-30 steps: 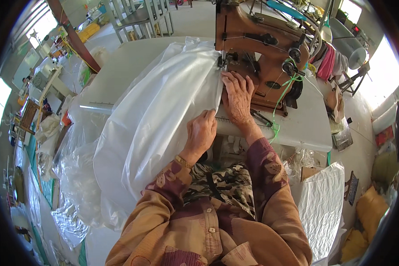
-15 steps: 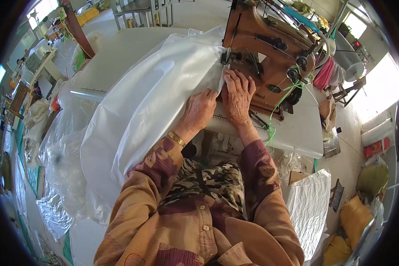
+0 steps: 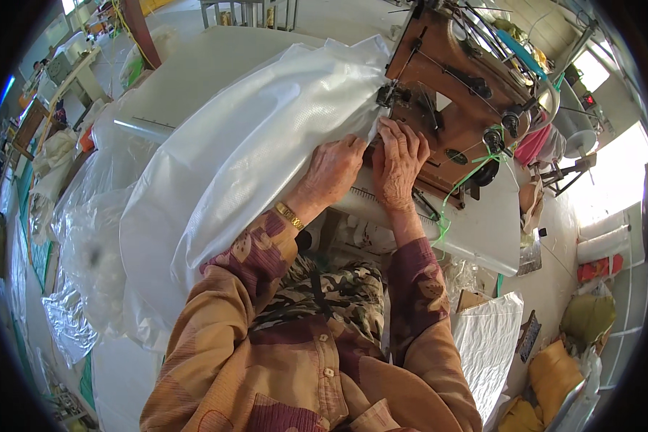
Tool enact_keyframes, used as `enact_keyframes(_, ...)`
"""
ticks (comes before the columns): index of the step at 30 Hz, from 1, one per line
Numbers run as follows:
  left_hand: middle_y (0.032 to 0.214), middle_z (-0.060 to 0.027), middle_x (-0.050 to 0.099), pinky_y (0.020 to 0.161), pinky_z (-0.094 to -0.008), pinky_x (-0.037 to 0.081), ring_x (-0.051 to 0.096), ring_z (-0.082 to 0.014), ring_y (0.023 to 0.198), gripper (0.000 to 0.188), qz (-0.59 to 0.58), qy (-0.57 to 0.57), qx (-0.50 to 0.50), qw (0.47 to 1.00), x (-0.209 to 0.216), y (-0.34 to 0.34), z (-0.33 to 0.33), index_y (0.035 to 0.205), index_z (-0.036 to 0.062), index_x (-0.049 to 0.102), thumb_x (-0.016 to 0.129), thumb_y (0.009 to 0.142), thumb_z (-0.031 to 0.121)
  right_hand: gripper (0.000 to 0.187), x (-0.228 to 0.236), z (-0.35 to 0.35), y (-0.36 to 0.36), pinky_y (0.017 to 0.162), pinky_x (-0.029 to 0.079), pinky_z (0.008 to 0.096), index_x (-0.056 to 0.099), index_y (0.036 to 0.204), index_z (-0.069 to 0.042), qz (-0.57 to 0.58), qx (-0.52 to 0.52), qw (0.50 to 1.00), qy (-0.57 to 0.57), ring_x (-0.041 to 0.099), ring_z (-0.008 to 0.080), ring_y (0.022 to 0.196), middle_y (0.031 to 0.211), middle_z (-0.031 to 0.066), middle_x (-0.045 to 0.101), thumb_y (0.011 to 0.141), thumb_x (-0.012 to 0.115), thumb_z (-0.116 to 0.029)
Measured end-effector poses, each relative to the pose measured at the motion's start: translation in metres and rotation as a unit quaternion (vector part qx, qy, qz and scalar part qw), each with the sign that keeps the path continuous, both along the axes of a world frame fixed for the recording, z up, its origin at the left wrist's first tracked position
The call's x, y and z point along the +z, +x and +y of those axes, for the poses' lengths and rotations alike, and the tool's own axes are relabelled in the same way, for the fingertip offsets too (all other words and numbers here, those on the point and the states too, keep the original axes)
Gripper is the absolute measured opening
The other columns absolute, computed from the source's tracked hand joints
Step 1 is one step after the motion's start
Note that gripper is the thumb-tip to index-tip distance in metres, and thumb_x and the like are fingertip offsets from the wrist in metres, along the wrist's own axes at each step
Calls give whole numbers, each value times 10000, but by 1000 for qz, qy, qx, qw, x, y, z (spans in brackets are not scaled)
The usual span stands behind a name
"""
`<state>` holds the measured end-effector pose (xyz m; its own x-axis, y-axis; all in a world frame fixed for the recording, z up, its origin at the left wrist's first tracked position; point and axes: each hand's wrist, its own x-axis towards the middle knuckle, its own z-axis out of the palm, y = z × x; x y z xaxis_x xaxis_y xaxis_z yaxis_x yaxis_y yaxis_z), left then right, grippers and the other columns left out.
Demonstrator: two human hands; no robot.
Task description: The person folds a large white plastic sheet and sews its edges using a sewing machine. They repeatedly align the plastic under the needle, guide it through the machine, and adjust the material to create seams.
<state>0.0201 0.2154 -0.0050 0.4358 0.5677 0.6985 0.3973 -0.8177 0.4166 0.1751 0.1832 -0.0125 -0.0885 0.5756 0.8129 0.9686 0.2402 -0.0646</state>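
Note:
A large sheet of translucent white plastic [image 3: 245, 151] lies across the table, its right edge running in under the presser foot [image 3: 387, 94] of a brown sewing machine [image 3: 439, 93]. My left hand [image 3: 331, 171] is closed, fingers curled on the sheet's edge just short of the foot. Beside it my right hand [image 3: 399, 162] pinches the same edge close to the machine, fingers bent. The bit of plastic between the fingertips is mostly hidden by the hands. A gold watch band [image 3: 288, 215] circles my left wrist.
Green string [image 3: 450, 198] hangs from the machine's tension knobs. A ruler scale [image 3: 367, 194] runs along the table's near edge. Crumpled clear plastic [image 3: 93, 230] heaps at the left. A white sheet-covered stack [image 3: 486, 345] stands at my right, with yellow sacks [image 3: 554, 371] on the floor beyond.
The whole view has shifted and tilted slightly, so the machine sits further right in it. Both hands keep hold of the plastic edge, near the presser foot.

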Motion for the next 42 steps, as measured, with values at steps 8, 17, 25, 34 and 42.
enact_keyframes(8,868,-172,590,659,-495,506,616,-422,771,117,13,-10,0,1000,2,2,4,929,-3,516,584,834,-1,459,0,0,-1,1108,252,500,541,1279,-125,-6,-18,1000,-13,475,263,1265,1356,11,551,828,609,-75)
enact_keyframes(17,894,-181,598,671,-495,514,628,-420,789,133,57,-9,12,998,7,2,2,954,-13,530,585,834,6,410,-1,1,0,1104,256,490,545,1284,-129,-13,-22,1000,-5,476,265,1274,1350,12,561,876,580,-113)
enact_keyframes(25,940,-184,640,708,-456,536,668,-363,791,235,-1,244,27,969,40,-18,-26,1029,12,589,608,796,23,444,-4,3,1,1102,266,508,562,1265,-107,-20,-14,1000,-2,471,267,1269,1339,38,549,822,598,-121)
enact_keyframes(34,1176,-178,636,935,-514,456,596,-373,1113,278,243,-3,229,943,129,-110,105,1182,65,605,475,941,109,362,95,-17,-12,1066,290,519,612,1202,-56,-81,66,992,76,513,304,1185,1197,117,592,848,641,-132)
enact_keyframes(42,1367,-153,536,1040,-511,368,511,-354,1234,594,65,-138,203,967,-37,-124,139,1339,67,512,637,889,433,333,277,99,-5,943,429,476,682,1095,-38,-138,-140,980,-15,593,336,1093,1075,175,689,934,560,-303)
